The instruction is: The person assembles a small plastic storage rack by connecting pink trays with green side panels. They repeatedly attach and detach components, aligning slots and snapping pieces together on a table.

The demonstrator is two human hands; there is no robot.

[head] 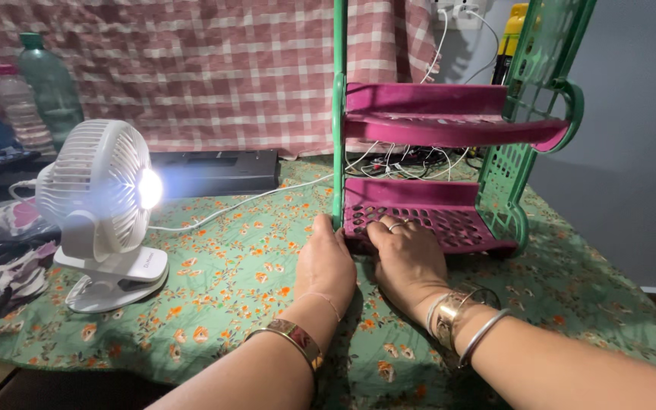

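A plastic rack with green side frames (339, 114) and two magenta perforated shelves stands on the green floral cloth (222, 266). My left hand (326, 262) rests at the foot of the left green upright, fingers curled against it. Beside it, my right hand (408, 257) grips the front edge of the lower magenta shelf (449, 220), fingers over its rim. The upper magenta shelf (434, 110) sits between the side frames. Both wrists wear bangles.
A small white desk fan (104, 209) with a lit centre stands to the left, its white cable trailing right. Behind lie a black flat box (214, 171), plastic bottles (39, 87), a checked cloth and a tangle of cables. A grey wall is on the right.
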